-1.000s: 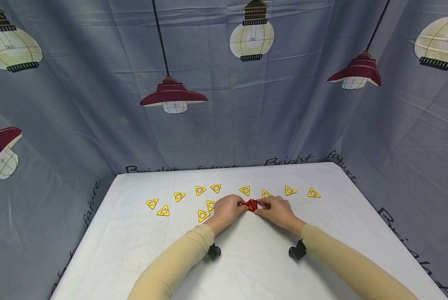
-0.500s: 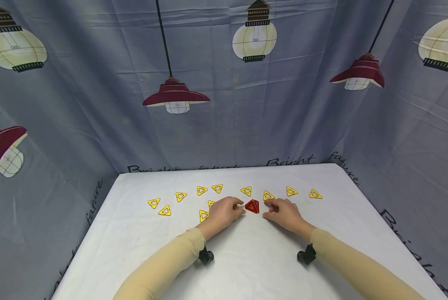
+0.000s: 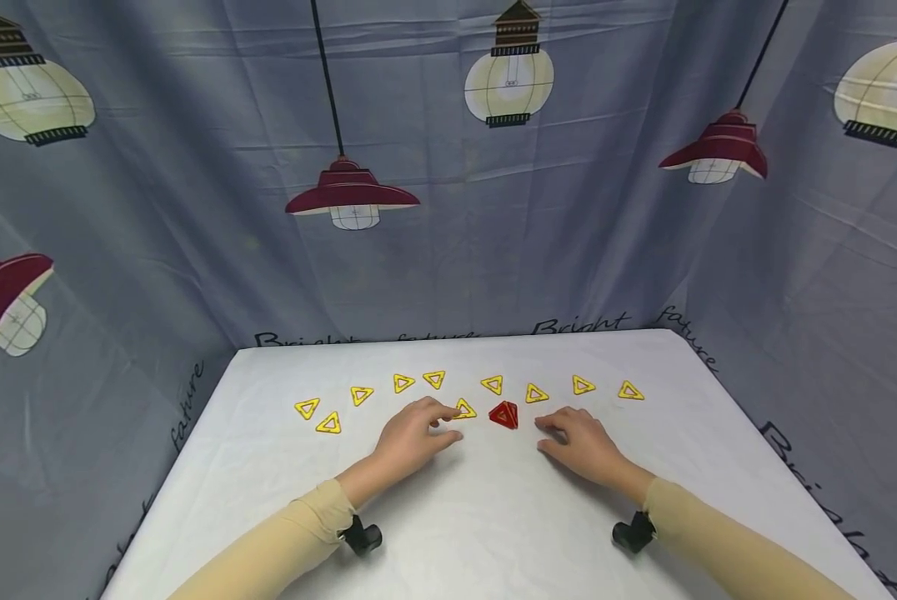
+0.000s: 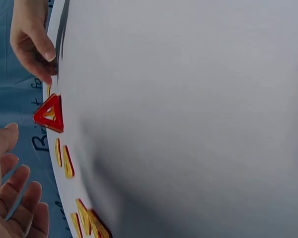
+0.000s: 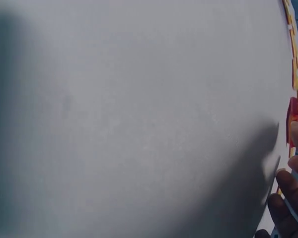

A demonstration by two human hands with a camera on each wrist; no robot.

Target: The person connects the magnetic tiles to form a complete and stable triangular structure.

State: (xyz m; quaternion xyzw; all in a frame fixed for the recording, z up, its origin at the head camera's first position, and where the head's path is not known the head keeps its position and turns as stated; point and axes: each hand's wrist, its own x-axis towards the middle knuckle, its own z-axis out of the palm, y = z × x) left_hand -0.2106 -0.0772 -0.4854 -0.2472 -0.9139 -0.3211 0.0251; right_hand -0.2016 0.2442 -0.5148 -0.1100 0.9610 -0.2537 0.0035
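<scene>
A red pyramid of triangular tiles [image 3: 504, 414] stands by itself on the white table, between my two hands. My left hand [image 3: 407, 442] is to its left with thumb and fingers spread apart, holding nothing. Its index fingertip overlaps a yellow-edged triangle tile [image 3: 464, 409]; whether they touch I cannot tell. The left wrist view shows the spread fingers of the left hand [image 4: 15, 198] and the pyramid [image 4: 50, 114] beyond. To the pyramid's right, my right hand [image 3: 587, 446] lies low over the table, fingers relaxed and apart from it.
Several flat yellow-edged triangle tiles lie across the back of the table [image 3: 486, 517], such as one tile [image 3: 329, 423] at left and another [image 3: 631, 391] at right. A grey curtain [image 3: 448, 250] printed with lamps hangs around the table's back and sides.
Both hands held the red pyramid a second ago. They have let go and drawn apart, the left hand moving farther left, the right hand slightly right. The pyramid stays standing.
</scene>
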